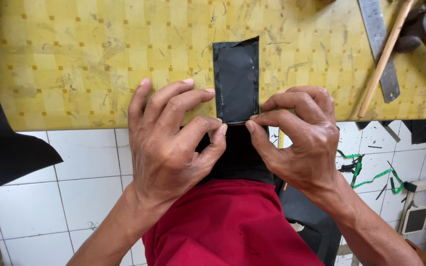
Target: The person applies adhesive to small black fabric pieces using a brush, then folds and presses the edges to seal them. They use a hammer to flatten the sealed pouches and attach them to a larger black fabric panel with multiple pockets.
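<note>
The counter (75, 64), covered in a scuffed yellow checked sheet, fills the upper part of the view, and its near edge runs straight across just beyond both sets of knuckles. On it lies a black leather strip (236, 79), a narrow rectangle whose long axis points directly away from the person, its far end well beyond the fingertips and its near end right at the counter edge.

The left hand (171, 143) and the right hand (301, 138) meet at that near end from either side, about equally close. The left fingers (213, 130) are pinched together thumb to forefinger at the strip's near left corner; the right fingers (267, 118) are clamped on its near right corner and edge. More black material hangs below the edge, between the 2 hands.

Well off beyond the right fingers lie a steel ruler (379, 44) and a wooden stick (383, 59) crossing it.
</note>
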